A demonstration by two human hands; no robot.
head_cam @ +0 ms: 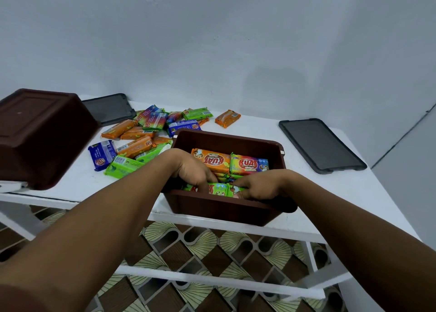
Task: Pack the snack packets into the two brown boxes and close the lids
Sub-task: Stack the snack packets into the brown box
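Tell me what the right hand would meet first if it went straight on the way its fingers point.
The right hand points left along the green foil snack packet inside the open brown plastic box, so it would probably meet the left hand first, though depth is unclear.

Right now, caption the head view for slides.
Left hand and right hand hold green snack packets in open brown plastic box; loose packets wait on white table.

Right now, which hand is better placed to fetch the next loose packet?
Left. The loose packets lie left of the open brown box, nearest the left hand; the right hand would have to cross the box.
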